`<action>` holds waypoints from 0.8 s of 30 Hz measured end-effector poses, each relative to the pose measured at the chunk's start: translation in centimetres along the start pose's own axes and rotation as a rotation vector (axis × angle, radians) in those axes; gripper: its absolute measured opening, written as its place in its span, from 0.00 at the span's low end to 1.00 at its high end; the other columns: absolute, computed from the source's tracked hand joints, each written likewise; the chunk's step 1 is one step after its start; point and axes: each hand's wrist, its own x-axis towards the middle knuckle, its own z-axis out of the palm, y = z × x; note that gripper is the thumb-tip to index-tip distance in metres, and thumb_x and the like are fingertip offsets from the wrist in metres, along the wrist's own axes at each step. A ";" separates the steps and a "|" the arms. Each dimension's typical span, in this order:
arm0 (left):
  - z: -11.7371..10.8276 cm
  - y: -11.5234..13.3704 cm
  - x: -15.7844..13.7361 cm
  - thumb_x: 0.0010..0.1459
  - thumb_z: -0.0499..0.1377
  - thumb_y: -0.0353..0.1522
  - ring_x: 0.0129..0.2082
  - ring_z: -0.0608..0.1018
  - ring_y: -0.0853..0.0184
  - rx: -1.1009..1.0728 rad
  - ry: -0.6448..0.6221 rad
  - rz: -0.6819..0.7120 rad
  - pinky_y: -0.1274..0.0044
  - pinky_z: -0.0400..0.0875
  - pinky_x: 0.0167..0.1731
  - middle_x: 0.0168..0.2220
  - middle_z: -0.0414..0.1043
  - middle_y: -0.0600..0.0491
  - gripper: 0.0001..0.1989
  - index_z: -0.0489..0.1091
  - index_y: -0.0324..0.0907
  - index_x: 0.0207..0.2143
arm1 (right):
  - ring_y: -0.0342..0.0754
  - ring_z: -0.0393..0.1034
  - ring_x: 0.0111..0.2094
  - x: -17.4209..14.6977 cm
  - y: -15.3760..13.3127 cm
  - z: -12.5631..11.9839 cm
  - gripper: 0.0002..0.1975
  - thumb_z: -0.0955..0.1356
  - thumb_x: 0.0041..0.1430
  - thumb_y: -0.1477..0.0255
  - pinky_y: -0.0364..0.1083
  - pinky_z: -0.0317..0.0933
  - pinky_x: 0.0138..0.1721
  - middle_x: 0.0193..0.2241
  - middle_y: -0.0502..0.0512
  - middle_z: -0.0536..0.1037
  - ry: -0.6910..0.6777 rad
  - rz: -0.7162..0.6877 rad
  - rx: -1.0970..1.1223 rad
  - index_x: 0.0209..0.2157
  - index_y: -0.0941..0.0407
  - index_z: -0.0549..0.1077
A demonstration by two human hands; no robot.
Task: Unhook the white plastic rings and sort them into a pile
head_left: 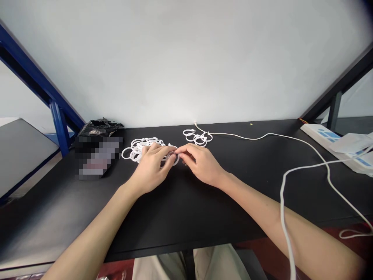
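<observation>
My left hand (153, 165) and my right hand (202, 163) meet fingertip to fingertip over the black table. A thin white ring (177, 161) shows at their fingers, and both hands appear to pinch it. Exactly how the fingertips grip it is partly hidden. Under and behind my left hand lies a loose pile of white rings (134, 149), some with a small round knob. Beyond my right hand sits a smaller group of white rings (200, 139), apart from the pile.
A white cord (247, 138) runs from the smaller group across the table (186, 217) and loops over my right forearm. At left lies a black plastic bag (100, 128), partly blurred. A white-and-blue box or power strip (326, 138) lies at right. A pale wall (186, 62) stands behind.
</observation>
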 end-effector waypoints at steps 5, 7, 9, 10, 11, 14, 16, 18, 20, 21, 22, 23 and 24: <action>-0.2 0.2 -0.2 0.64 0.53 0.42 0.43 0.69 0.58 -0.005 -0.049 0.050 0.61 0.59 0.49 0.43 0.74 0.51 0.16 0.68 0.46 0.49 | 0.46 0.75 0.41 0.1 0.1 0.0 0.08 0.62 0.67 0.72 0.47 0.69 0.43 0.40 0.53 0.79 0.014 -0.005 -0.002 0.40 0.54 0.73; 0.0 0.1 -0.2 0.64 0.55 0.42 0.43 0.69 0.59 0.008 -0.039 0.063 0.62 0.59 0.48 0.41 0.74 0.51 0.15 0.69 0.46 0.48 | 0.46 0.75 0.41 0.1 0.0 0.0 0.08 0.62 0.67 0.73 0.47 0.69 0.43 0.41 0.53 0.79 0.007 -0.008 -0.002 0.40 0.54 0.73; 0.1 0.0 -0.2 0.64 0.55 0.41 0.43 0.70 0.59 0.012 -0.029 0.061 0.62 0.60 0.48 0.41 0.73 0.51 0.13 0.69 0.46 0.47 | 0.46 0.75 0.40 0.1 -0.1 -0.1 0.09 0.62 0.67 0.73 0.47 0.69 0.43 0.41 0.53 0.79 0.002 -0.011 -0.005 0.40 0.54 0.74; 0.1 0.0 -0.1 0.63 0.55 0.41 0.42 0.70 0.59 0.013 -0.026 0.059 0.63 0.60 0.48 0.41 0.73 0.51 0.13 0.69 0.46 0.47 | 0.45 0.75 0.40 0.1 -0.1 -0.1 0.09 0.62 0.67 0.73 0.46 0.69 0.43 0.41 0.53 0.79 -0.001 -0.015 -0.005 0.40 0.54 0.74; 0.2 0.0 -0.1 0.63 0.56 0.41 0.42 0.70 0.59 0.016 -0.023 0.059 0.63 0.60 0.48 0.41 0.73 0.52 0.13 0.69 0.46 0.47 | 0.45 0.75 0.40 0.1 -0.2 -0.1 0.09 0.62 0.67 0.74 0.46 0.68 0.43 0.40 0.53 0.79 -0.003 -0.019 -0.006 0.40 0.54 0.74; 0.3 -0.2 0.0 0.63 0.56 0.40 0.42 0.70 0.59 0.022 -0.019 0.067 0.63 0.60 0.47 0.40 0.74 0.52 0.12 0.69 0.46 0.46 | 0.44 0.75 0.39 0.2 -0.1 -0.1 0.09 0.62 0.67 0.73 0.46 0.68 0.43 0.39 0.52 0.80 0.012 -0.030 -0.007 0.39 0.54 0.74; 0.4 -0.3 0.0 0.64 0.55 0.40 0.42 0.70 0.59 0.038 0.002 0.064 0.63 0.60 0.47 0.41 0.75 0.52 0.12 0.69 0.46 0.47 | 0.44 0.75 0.38 0.2 0.2 -0.2 0.09 0.63 0.67 0.71 0.45 0.68 0.42 0.39 0.51 0.80 0.034 -0.020 -0.003 0.43 0.53 0.74; 0.5 -0.6 0.1 0.65 0.53 0.38 0.43 0.71 0.59 0.063 0.037 0.047 0.63 0.60 0.47 0.41 0.75 0.52 0.12 0.70 0.46 0.47 | 0.44 0.74 0.38 0.4 0.7 -0.5 0.09 0.63 0.67 0.70 0.46 0.67 0.42 0.38 0.50 0.80 0.059 0.002 -0.027 0.45 0.53 0.73; 0.6 -0.8 0.1 0.66 0.52 0.37 0.43 0.71 0.58 0.085 0.067 0.029 0.63 0.61 0.47 0.40 0.76 0.51 0.11 0.70 0.47 0.47 | 0.45 0.73 0.37 0.6 1.4 -0.9 0.09 0.62 0.67 0.71 0.47 0.67 0.41 0.38 0.51 0.79 0.084 0.031 -0.101 0.43 0.53 0.73; 0.6 -0.9 0.1 0.66 0.52 0.37 0.43 0.71 0.58 0.093 0.074 0.025 0.63 0.61 0.47 0.40 0.76 0.51 0.11 0.70 0.47 0.46 | 0.46 0.73 0.37 0.7 1.8 -1.2 0.08 0.62 0.66 0.72 0.47 0.67 0.40 0.38 0.51 0.79 0.094 0.053 -0.155 0.41 0.53 0.73; 0.6 -1.0 0.2 0.66 0.51 0.36 0.43 0.71 0.58 0.100 0.077 0.023 0.63 0.61 0.47 0.39 0.76 0.51 0.11 0.71 0.46 0.45 | 0.46 0.72 0.38 0.8 2.2 -1.4 0.08 0.62 0.66 0.72 0.48 0.66 0.40 0.38 0.52 0.78 0.101 0.084 -0.219 0.40 0.54 0.73; 0.6 -1.1 0.2 0.66 0.52 0.36 0.43 0.71 0.58 0.109 0.081 0.021 0.63 0.61 0.47 0.39 0.76 0.51 0.10 0.71 0.46 0.44 | 0.48 0.72 0.39 0.8 2.5 -1.7 0.08 0.63 0.65 0.72 0.49 0.66 0.41 0.39 0.54 0.77 0.102 0.123 -0.292 0.39 0.54 0.73; 0.7 -1.1 0.2 0.66 0.52 0.36 0.43 0.71 0.58 0.118 0.085 0.018 0.63 0.61 0.46 0.39 0.76 0.51 0.10 0.71 0.46 0.43 | 0.50 0.71 0.42 0.9 2.8 -1.9 0.07 0.63 0.65 0.72 0.50 0.66 0.41 0.40 0.55 0.77 0.098 0.167 -0.372 0.40 0.54 0.73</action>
